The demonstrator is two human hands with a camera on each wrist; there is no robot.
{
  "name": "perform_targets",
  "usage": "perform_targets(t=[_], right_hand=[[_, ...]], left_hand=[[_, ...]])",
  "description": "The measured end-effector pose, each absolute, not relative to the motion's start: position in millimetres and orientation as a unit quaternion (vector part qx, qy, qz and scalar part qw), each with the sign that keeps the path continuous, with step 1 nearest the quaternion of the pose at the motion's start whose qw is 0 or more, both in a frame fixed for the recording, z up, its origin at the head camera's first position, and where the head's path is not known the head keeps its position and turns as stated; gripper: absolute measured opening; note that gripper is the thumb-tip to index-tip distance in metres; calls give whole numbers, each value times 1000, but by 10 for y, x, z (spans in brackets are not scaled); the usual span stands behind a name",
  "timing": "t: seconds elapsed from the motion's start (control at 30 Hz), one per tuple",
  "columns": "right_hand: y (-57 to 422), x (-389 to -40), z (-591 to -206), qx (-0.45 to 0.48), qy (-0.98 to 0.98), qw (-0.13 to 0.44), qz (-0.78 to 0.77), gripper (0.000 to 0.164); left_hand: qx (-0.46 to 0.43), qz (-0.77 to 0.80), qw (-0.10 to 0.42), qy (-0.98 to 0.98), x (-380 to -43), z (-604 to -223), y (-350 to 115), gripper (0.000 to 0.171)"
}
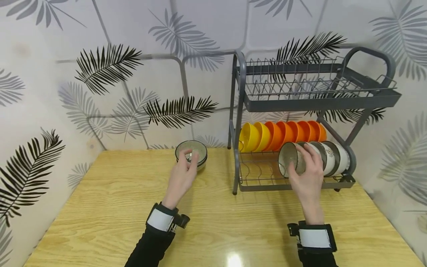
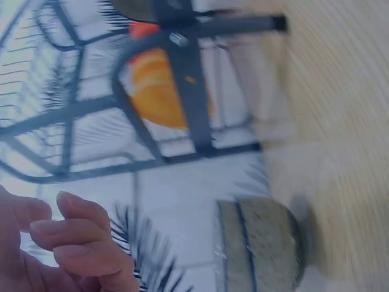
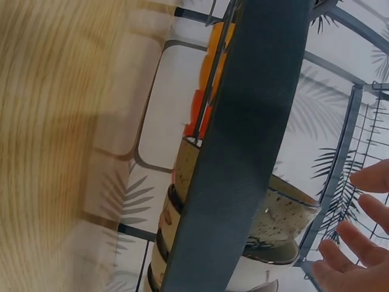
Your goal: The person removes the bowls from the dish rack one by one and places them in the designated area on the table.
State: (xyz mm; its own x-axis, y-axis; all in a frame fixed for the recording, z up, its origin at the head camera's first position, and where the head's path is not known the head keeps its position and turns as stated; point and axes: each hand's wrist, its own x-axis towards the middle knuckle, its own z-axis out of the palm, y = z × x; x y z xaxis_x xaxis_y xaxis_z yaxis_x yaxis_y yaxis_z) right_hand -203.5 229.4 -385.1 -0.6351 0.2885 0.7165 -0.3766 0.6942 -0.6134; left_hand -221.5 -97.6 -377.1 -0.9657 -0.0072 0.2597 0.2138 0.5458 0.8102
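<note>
Two nested grey speckled bowls with dark rims stand on the table near the wall. My left hand hovers over them in the head view. In the left wrist view its loosely bent fingers are apart from the stacked bowls and hold nothing. On the lower tier of the rack, a speckled bowl leans on edge at the left of a row of white patterned bowls. My right hand is in front of that row; the right wrist view shows its spread fingers apart from the speckled bowl.
A grey two-tier dish rack stands at the right against the wall, its upper wire tray above the bowls. Behind the speckled bowls, yellow bowls and orange bowls stand in a row. The wooden table reaches to the patterned wall.
</note>
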Motion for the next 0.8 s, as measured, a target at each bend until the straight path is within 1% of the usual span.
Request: perform_targets(t=[0.1, 0.33, 0.53, 0.63, 0.8], right_hand=[[2313, -2057, -3866, 22, -828, 410, 383, 46], [2324, -2105, -3901, 21, -846, 388, 365, 50], [2359, -2120, -3945, 9, -855, 383, 351, 51], [2380, -2129, -3956, 7, -861, 380, 337, 53], [2387, -2196, -3942, 33, -885, 372, 279, 57]], left_hand=[[-74, -513, 102, -849, -2071, -3752, -965, 44], [-82, -575, 81, -810, -1849, -3785, -926, 38], [-93, -575, 72, -810, -1825, -3858, -882, 29], [-100, -575, 65, -809, -1833, -3871, -867, 29], [-103, -572, 58, -811, -1840, -3880, -861, 30]])
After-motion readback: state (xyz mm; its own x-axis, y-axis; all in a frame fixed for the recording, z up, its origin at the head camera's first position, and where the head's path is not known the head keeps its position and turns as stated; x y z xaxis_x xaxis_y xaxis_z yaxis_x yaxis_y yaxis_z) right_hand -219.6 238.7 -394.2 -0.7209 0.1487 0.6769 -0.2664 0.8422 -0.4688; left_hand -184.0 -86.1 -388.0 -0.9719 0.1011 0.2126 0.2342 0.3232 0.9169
